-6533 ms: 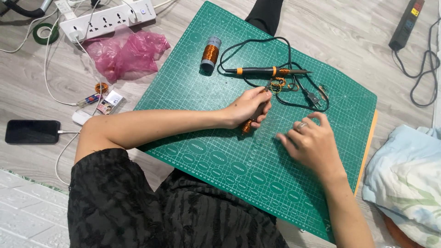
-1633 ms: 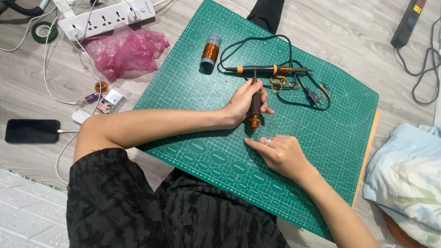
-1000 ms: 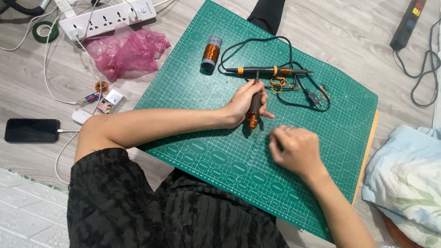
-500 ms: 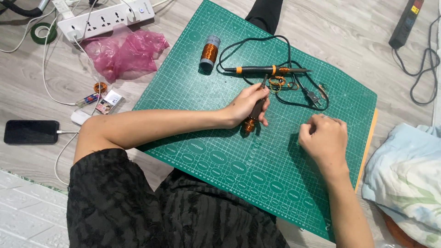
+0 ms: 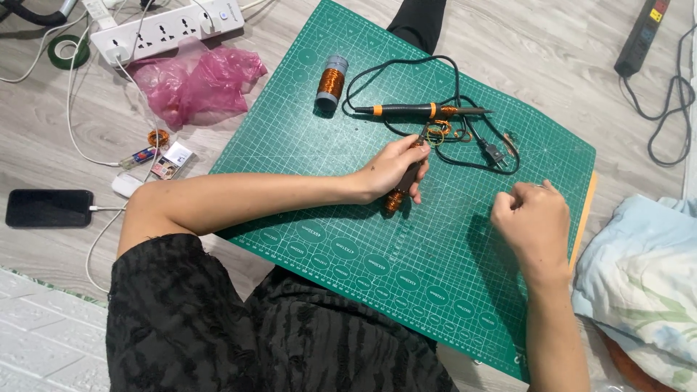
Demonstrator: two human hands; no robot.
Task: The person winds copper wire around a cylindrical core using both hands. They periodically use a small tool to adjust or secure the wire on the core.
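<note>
Left hand (image 5: 396,168) closed around a copper-wire-wound rod (image 5: 398,197), its lower end on the green gridded cutting mat (image 5: 348,239) | right hand (image 5: 528,221) loosely fisted, contents unclear, near mat's right edge | black-and-orange soldering iron (image 5: 421,110) beyond.

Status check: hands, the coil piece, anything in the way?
Left hand grips copper coil on green mat. Right hand closed, raised, apart. Soldering iron and cord lie just beyond.
</note>
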